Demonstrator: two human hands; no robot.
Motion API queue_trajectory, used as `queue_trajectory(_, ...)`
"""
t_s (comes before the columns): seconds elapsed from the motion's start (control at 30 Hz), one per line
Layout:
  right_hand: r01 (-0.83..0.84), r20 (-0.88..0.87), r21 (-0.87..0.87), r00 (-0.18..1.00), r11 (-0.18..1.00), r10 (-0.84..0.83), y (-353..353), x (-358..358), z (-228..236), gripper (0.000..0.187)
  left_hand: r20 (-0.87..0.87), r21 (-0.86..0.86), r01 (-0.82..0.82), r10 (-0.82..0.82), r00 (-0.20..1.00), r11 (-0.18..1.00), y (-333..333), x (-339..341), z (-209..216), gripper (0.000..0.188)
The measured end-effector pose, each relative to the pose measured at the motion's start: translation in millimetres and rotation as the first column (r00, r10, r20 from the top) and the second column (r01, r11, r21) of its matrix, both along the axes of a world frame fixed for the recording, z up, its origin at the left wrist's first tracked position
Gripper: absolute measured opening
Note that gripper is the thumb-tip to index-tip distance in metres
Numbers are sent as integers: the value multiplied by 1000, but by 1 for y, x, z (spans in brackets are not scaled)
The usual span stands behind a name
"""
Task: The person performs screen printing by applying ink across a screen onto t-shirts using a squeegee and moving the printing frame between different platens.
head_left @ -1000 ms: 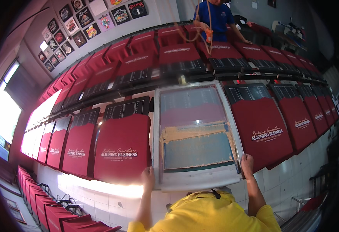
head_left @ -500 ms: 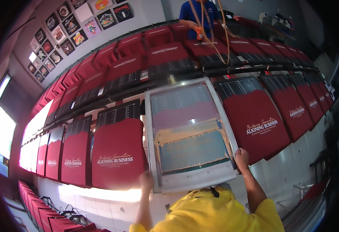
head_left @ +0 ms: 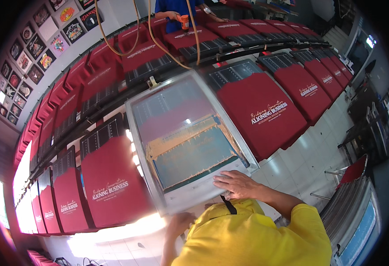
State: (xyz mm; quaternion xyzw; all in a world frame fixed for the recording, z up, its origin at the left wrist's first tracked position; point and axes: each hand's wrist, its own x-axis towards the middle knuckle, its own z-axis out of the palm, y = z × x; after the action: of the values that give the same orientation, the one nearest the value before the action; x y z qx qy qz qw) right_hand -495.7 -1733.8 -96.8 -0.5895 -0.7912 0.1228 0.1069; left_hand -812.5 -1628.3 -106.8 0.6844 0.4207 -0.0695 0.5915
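A framed printing screen [head_left: 190,170], with a metal rim, a blue-green mesh panel and tan tape round it, lies over a shirt board. My right hand [head_left: 236,184] rests on the near edge of that frame, fingers stretched out, nothing gripped. Just short of the frame's near left corner is my left hand [head_left: 181,223]; it is blurred and its fingers cannot be made out. Through the upper mesh a dark red shirt shows faintly. Dark red shirts with white print lie on boards either side, one on the left [head_left: 110,188] and one on the right [head_left: 265,108].
Several more shirt-covered boards run along both sides of a long black rail. Across it a person in blue [head_left: 176,9] holds an orange heat gun [head_left: 184,22]. Tan hoses [head_left: 197,40] hang down in between. At lower right stands a stack of frames [head_left: 358,221].
My right hand has moved from the frame's right side onto its near edge. My left hand has left the frame's left side and dropped lower. The whole view has turned and shifted right.
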Motion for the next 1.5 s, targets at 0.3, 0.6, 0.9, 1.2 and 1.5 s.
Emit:
queue_trajectory(0.3,44,157,165,985,985,-71,49,-18,10,33,242,-263,-78,144,960,962,-28,64,-15,38)
queue_trajectory(0.6,55,128,246,988,968,-89,106,4,20,35,246,-507,-192,355,902,840,-32,70,-57,40)
queue_trajectory(0.9,27,144,276,987,961,-69,183,34,2,27,105,-520,-404,526,844,753,-35,82,-29,33)
queue_trajectory(1.2,5,127,270,991,963,-41,213,49,-12,21,49,-724,-423,653,756,544,-39,82,-40,29)
queue_trajectory(1.5,31,93,273,994,962,-58,211,52,8,26,418,-478,-359,567,710,802,-49,81,-73,29)
